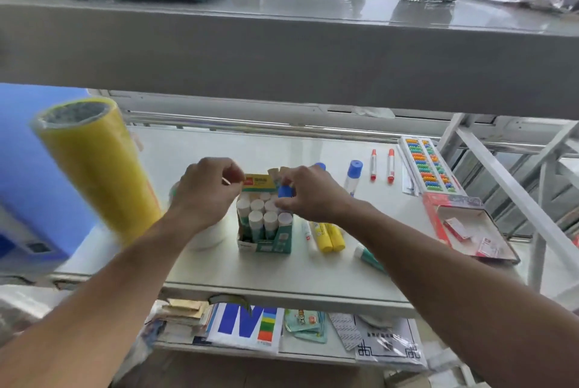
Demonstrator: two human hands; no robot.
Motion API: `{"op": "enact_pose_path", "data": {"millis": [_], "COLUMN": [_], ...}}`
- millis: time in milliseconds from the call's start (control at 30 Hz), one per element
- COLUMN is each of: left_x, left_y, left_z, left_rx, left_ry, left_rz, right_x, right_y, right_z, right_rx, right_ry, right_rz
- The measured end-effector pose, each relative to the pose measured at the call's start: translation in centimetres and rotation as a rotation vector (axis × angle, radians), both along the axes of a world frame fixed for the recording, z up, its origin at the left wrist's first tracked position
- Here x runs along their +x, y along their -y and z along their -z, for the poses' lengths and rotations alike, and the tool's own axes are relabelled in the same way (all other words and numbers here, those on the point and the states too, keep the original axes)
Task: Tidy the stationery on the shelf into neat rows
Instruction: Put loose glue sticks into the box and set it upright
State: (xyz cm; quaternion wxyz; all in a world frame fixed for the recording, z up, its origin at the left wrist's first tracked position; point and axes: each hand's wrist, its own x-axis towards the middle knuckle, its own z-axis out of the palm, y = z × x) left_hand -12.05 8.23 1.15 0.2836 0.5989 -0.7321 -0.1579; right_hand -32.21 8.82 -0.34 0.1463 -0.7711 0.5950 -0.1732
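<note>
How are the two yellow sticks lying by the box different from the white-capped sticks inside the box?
The yellow sticks lie flat on the shelf, outside the box; the white-capped sticks stand upright, packed together inside it. The yellow sticks are yellow along their whole visible length, while the boxed ones have white caps over green bodies. There are only two yellow ones, but many boxed ones. Both kinds are round, stick-shaped stationery.

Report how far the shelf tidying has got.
Done: the glue box is nearly full of upright sticks. In hand: the right hand lowers a blue-capped stick in; the left hand holds the flap. Left: yellow sticks, red pens, another blue-capped stick lie loose.
</note>
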Motion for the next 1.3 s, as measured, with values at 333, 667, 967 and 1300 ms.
{"op": "enact_pose_path", "data": {"millis": [333,667,967,1300], "left_x": [-3.3,-14.3,-21.1,-21.6], "left_y": [-1.9,-5.8,-7.4,-6.9], "left_z": [1.1,4.7,10.2,11.7], "left_rx": [-0.053,0.008,-0.098,-0.213], "left_ry": [-0.065,0.088,0.394,0.424], "left_rz": [0.112,0.457,0.674,0.728], "right_x": [-9.1,-16.8,-16.4,-21.0], "right_y": [-1.6,0.2,1.8,-5.1], "right_z": [-9.4,0.6,1.7,0.0], "right_rx": [-0.105,0.016,0.065,0.213], "right_ry": [0.219,-0.095,-0.153,-0.157], "right_rz": [0.302,0.565,0.575,0.632]}}
